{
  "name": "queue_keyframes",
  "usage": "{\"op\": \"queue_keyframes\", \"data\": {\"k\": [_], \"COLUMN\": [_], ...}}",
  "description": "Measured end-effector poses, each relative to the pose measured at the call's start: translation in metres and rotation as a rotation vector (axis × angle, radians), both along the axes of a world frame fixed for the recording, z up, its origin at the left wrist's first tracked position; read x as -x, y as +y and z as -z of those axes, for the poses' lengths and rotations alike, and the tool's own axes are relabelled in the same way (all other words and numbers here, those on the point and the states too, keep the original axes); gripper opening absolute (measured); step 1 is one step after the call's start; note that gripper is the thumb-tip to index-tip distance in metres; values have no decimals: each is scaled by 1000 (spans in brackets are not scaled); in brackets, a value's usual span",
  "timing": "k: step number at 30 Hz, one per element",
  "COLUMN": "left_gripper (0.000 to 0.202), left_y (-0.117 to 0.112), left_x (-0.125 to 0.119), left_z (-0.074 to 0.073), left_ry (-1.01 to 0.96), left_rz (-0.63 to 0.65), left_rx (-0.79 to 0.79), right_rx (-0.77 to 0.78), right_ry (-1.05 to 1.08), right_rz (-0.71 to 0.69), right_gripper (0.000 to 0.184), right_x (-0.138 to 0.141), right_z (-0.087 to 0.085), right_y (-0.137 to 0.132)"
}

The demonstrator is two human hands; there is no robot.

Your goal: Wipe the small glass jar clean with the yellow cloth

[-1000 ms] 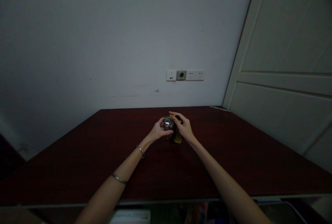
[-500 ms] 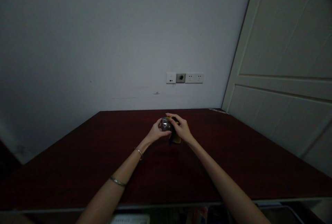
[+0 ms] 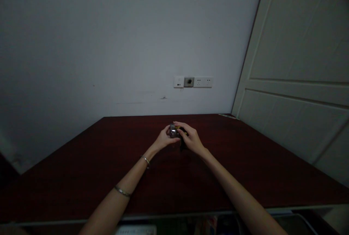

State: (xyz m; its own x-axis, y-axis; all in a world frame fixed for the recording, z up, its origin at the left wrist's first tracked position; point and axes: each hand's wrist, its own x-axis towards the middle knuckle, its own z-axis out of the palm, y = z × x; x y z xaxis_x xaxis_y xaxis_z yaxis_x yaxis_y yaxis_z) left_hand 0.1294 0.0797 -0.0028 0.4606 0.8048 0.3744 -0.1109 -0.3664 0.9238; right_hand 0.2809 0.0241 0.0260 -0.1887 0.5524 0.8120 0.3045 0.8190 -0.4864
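Observation:
A small, rounded, shiny container (image 3: 173, 131), dark and glass-like, sits in the grip of my left hand (image 3: 163, 140), thumb below it and fingers around its far side. My right hand (image 3: 193, 140) is closed on a black and yellow cloth-like piece (image 3: 183, 145) and presses it against the container's right side. The right fingers reach over the top. Both hands are together above the far middle of the dark red table (image 3: 141, 184). My palms and fingers hide much of both items, and the dim light blurs their detail.
Behind the table stands a pale wall (image 3: 136, 46) with a row of sockets (image 3: 203, 82). A white panelled door (image 3: 294, 64) rises on the right. Below the table's front edge, a shelf or drawer holds several items, including a white keyboard-like object (image 3: 136, 230).
My right hand has turned and shifted slightly lower around the container. Less of the yellow on the cloth-like piece shows below it. My left hand keeps its grip.

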Motion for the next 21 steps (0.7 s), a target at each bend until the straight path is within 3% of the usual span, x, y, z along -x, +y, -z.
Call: {"op": "queue_keyframes", "data": {"k": [5, 9, 16, 21], "left_gripper": [67, 72, 76, 69], "left_y": [1, -3, 1, 1], "left_x": [0, -1, -3, -4], "left_z": [1, -2, 3, 5], "left_ry": [-14, -1, 26, 37], "left_rz": [12, -6, -43, -86], "left_rx": [-17, -5, -40, -96], "right_rx": [-51, 19, -30, -52], "right_ry": [40, 71, 29, -135], "right_rz": [85, 147, 67, -12], "right_gripper": [22, 20, 19, 20], "right_x": [2, 2, 0, -2], "right_z": [-7, -8, -6, -18], "right_y": [15, 30, 14, 10]}}
